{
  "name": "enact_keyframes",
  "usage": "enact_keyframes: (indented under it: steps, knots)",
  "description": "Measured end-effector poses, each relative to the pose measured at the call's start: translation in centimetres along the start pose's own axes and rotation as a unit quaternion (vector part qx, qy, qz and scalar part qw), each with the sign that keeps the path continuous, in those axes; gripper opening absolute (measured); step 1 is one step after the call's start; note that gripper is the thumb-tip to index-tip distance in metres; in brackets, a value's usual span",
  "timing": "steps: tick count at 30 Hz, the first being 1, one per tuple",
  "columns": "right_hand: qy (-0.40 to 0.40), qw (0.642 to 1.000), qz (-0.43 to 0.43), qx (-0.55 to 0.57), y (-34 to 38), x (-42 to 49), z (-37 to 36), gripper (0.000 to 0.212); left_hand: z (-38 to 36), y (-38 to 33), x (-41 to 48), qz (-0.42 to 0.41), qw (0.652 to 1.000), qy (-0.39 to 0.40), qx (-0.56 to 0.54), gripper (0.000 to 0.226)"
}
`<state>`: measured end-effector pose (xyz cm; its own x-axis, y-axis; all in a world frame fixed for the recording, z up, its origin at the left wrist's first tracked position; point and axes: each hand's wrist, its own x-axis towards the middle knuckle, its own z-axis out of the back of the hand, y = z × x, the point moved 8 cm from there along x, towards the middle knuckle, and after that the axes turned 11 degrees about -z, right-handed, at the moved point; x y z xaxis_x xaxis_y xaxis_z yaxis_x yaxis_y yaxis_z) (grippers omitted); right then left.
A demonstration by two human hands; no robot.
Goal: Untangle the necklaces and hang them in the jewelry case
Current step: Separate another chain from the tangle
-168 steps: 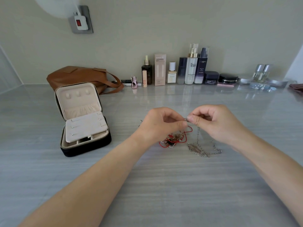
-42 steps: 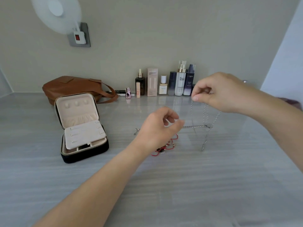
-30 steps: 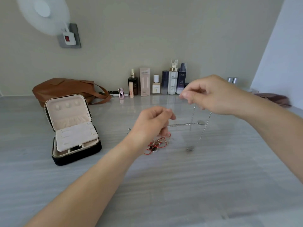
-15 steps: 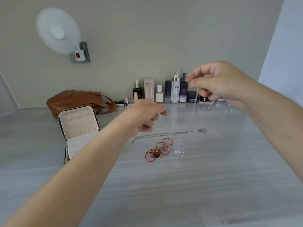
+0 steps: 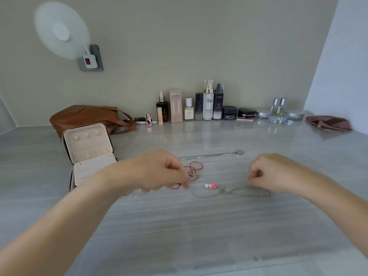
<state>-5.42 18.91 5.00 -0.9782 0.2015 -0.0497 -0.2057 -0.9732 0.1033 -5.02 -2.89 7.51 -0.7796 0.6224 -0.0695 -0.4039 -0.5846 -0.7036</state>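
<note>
Thin silver chain necklace w/ pink cartoon charm (image 5: pixel 226 191) lies stretched out flat on the grey streaked surface (image 5: pixel 199 236), btwn the two hands. Left hand (image 5: pixel 159 172): fingers curled, tips at the chain's left end & at the red cord necklace (image 5: pixel 194 169). It's blurred, so can't tell what it pinches, if anything. Right hand (image 5: pixel 268 174): curled, thumb on forefinger, over the chain's right end; grip can't be told. Second silver chain w/ round disc (image 5: pixel 211 155) lies straight just behind. Open black zip jewelry case w/ cream lining (image 5: pixel 89 150) sits at left, lid up. Brown leather bag (image 5: pixel 87 116) behind it; cosmetics bottles (image 5: pixel 208 104) along the wall.
</note>
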Motion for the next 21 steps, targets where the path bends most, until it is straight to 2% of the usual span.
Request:
enact_keyframes:
  steps: [3,6,9,11,13,16,17,19,21]
  knots:
    - [-0.061,0.997,0.050,0.014,3.2,0.0,0.2,0.018,-2.3,0.2,-0.6,-0.022,0.998,0.054,0.028,0.020]
    - [-0.046,0.993,0.107,0.026,7.3,-0.1,-0.9,0.016,-3.4,0.5,-0.5,-0.032,0.995,0.055,0.074,0.016]
    - [-0.077,0.986,0.143,-0.038,9.7,-0.2,-1.5,0.014,-3.8,1.3,-0.2,-0.027,0.994,0.052,0.088,0.019]
    - [-0.078,0.984,0.148,-0.055,9.9,-0.3,-1.9,0.014,-3.7,1.6,-0.1,-0.024,0.995,0.048,0.082,0.021]
    - [-0.045,0.988,0.142,-0.039,9.6,-0.4,-2.1,0.015,-3.5,1.7,0.1,-0.023,0.996,0.043,0.079,0.023]
    - [-0.024,0.985,0.151,0.084,9.5,-0.2,0.5,0.007,-3.0,1.7,0.4,-0.016,0.994,0.038,0.098,0.025]
    - [-0.025,0.976,0.158,0.147,9.6,0.0,2.2,0.012,-2.7,1.5,0.8,-0.020,0.994,0.025,0.109,0.024]
    - [-0.029,0.942,0.178,0.282,9.9,0.0,6.4,0.022,-1.1,0.2,1.9,-0.056,0.995,-0.063,0.060,0.016]
    - [-0.042,0.903,0.187,0.386,10.2,-0.3,10.2,0.020,1.4,-1.3,2.8,-0.111,0.971,-0.190,-0.088,0.014]
